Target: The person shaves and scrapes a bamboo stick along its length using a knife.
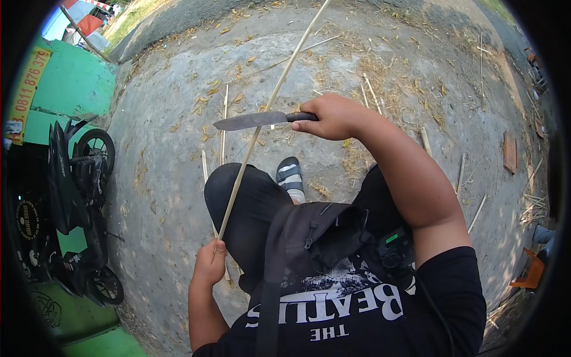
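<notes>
My left hand is closed round the lower end of a long, thin bamboo strip. The strip slants up across my knee and runs past the top of the view. In my right hand is the dark handle of a knife, gripped with the fingers wrapped round it. Its broad, dark blade points left and crosses the strip, seemingly touching it above my knee. Whether the edge bites into the strip I cannot tell.
Bamboo strips and shavings lie on the concrete ground. To the left a black motorcycle stands by a green wall. A brown block and an orange object are at the right.
</notes>
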The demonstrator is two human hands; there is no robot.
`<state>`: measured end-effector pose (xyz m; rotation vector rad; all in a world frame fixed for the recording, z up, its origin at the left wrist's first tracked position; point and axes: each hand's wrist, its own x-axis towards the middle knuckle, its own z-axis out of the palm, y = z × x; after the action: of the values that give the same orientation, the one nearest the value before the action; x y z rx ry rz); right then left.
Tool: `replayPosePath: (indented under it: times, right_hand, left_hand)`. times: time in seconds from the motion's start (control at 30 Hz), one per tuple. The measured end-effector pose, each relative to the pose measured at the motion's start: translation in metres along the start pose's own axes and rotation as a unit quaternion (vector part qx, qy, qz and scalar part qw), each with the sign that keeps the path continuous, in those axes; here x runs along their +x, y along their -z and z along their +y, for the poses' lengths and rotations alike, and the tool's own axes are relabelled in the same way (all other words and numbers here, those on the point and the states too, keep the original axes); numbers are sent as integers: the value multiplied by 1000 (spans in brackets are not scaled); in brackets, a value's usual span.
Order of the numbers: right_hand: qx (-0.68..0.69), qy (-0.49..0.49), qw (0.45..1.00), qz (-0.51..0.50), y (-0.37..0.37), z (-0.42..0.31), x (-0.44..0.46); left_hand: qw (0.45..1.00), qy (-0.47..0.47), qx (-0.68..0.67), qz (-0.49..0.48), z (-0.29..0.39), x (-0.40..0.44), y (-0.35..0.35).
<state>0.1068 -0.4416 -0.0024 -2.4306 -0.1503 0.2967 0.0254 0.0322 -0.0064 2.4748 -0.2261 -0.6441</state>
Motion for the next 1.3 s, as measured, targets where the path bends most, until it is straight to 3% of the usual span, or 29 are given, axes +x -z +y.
replayPosePath:
  times: [0.17, 0.3, 0.57, 0.7, 0.87, 0.97, 1.17, 1.3]
  right_hand:
    - [37, -56, 997, 28, 11, 28, 14]
    - [37, 25, 999, 11, -6, 15, 11]
    - [39, -46, 998, 13, 4, 27, 15]
    - [-22, 7, 1000, 10, -4, 5, 8]
    - [-98, -74, 992, 37, -7, 12, 17]
    - [-70, -119, 990, 36, -7, 17, 23]
    - [-78, -84, 993, 34, -9, 2, 13]
    - [-69, -137, 987, 38, 0, 34, 21]
  left_hand:
    - [1000, -10, -11, -4, 5, 0, 4]
    - [1000, -16, -5, 0, -1, 0, 3]
    - [997, -45, 28, 52, 14, -3, -5]
    - [997, -40, 37, 53, 5, -2, -10]
    - [998, -32, 29, 48, 10, -1, -10]
    - [998, -23, 35, 47, 24, -2, -3]
    - [996, -19, 66, 57, 27, -2, -8]
    - [996, -23, 57, 63, 31, 0, -9]
